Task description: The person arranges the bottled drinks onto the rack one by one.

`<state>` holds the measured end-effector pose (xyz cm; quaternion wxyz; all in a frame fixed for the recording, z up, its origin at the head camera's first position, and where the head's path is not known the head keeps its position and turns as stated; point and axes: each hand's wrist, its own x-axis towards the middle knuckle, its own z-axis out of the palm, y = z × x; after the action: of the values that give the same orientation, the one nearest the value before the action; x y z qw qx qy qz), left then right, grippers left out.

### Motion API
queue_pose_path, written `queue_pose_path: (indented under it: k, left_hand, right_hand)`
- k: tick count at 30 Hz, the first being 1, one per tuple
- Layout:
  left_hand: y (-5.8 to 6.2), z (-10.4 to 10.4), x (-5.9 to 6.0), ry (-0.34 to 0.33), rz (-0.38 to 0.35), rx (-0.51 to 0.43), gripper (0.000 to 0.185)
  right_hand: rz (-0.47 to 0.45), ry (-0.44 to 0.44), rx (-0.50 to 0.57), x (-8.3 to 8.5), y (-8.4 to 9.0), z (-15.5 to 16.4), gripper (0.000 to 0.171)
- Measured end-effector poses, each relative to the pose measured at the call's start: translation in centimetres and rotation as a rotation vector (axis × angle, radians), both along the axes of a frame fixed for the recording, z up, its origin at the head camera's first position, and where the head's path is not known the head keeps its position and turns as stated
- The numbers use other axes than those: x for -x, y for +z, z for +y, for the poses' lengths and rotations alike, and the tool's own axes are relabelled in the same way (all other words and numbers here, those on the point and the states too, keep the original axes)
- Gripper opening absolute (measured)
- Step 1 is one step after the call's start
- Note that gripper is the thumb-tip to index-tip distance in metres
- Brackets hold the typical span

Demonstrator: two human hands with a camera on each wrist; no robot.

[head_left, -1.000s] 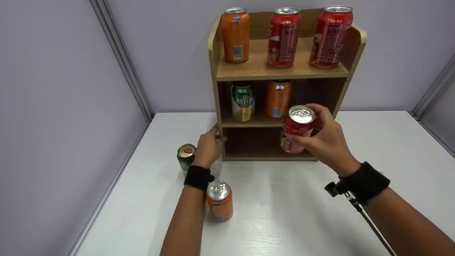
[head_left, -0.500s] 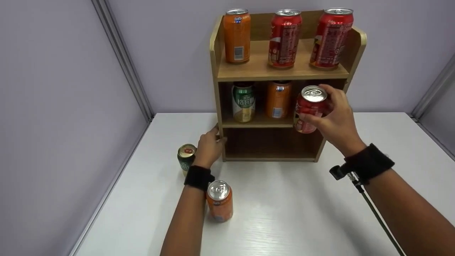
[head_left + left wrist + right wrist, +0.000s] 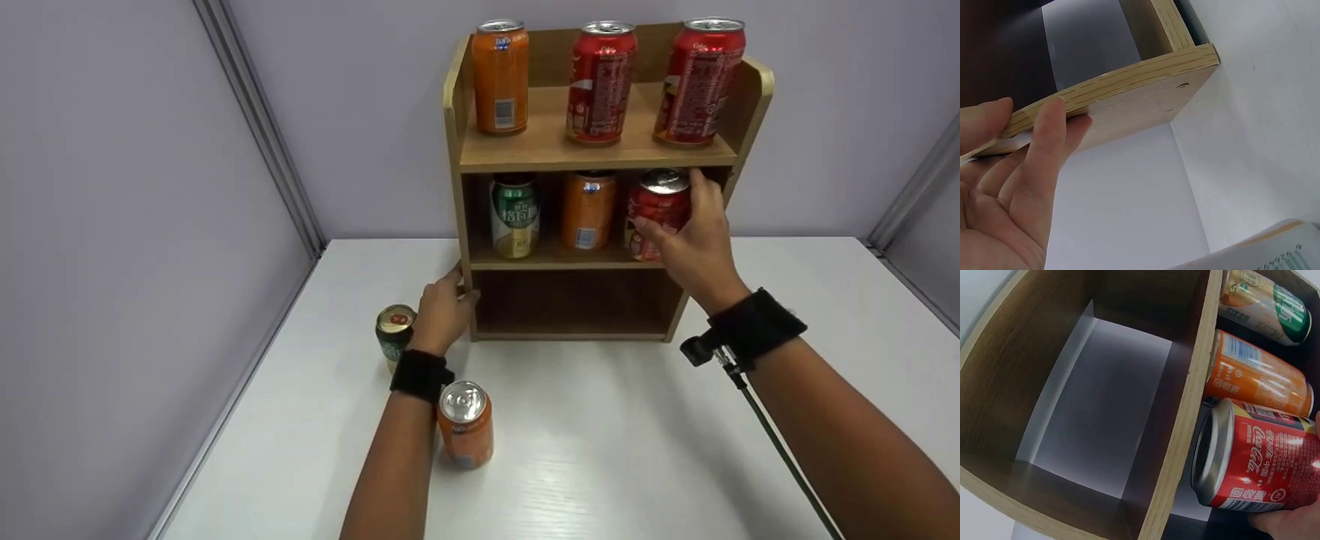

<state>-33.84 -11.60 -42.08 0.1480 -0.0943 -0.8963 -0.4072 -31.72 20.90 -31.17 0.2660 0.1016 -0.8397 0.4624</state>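
Observation:
My right hand (image 3: 697,244) grips a red Coca-Cola can (image 3: 658,206) between thumb and fingers, upright at the right of the wooden shelf's (image 3: 600,163) middle tier. In the right wrist view the can's base (image 3: 1216,450) overlaps the tier's front edge, beside an orange can (image 3: 1258,377). My left hand (image 3: 444,315) holds the lower left side panel of the shelf. The left wrist view shows thumb and fingers on either side of that panel's edge (image 3: 1129,79). A green and white can (image 3: 515,217) stands at the middle tier's left.
One orange can (image 3: 501,79) and two red cans (image 3: 601,86) stand on the top tier. On the white table, a dark green can (image 3: 394,337) is left of my left hand, and an orange can (image 3: 466,435) stands by that wrist. Pale walls enclose the table.
My right hand has raised the red can from before the bottom tier, moved it right and put it into the middle tier. The left hand has stayed on the shelf.

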Motion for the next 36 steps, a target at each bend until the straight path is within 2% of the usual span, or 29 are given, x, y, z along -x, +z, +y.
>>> queue_pose_path:
  k: [6,10,15,20,27,36]
  left_hand:
    - [-0.1,0.0,0.2,0.005,0.018,0.011,0.050]
    - [-0.2,0.0,0.2,0.017,0.018,0.011,0.050]
    - [-0.3,0.0,0.2,0.012,0.023,0.005,0.049]
    - [-0.1,0.0,0.2,0.009,0.027,-0.001,0.047]
    - [-0.2,-0.1,0.0,-0.004,-0.007,-0.023,0.048]
    - [-0.2,0.1,0.2,-0.007,-0.005,-0.021,0.049]
  right_hand:
    - [-0.004,-0.011,-0.003,1.1,-0.2,0.2,0.073]
    - [-0.045,-0.014,-0.030,1.7,-0.6,0.3,0.071]
    - [-0.085,-0.041,-0.083,2.1,-0.8,0.5,0.067]
    - [-0.074,-0.058,-0.106,2.3,-0.5,0.5,0.062]
    - [-0.102,-0.075,-0.132,2.6,-0.4,0.3,0.062]
    - [-0.086,-0.064,-0.138,3.2,-0.6,0.9,0.066]
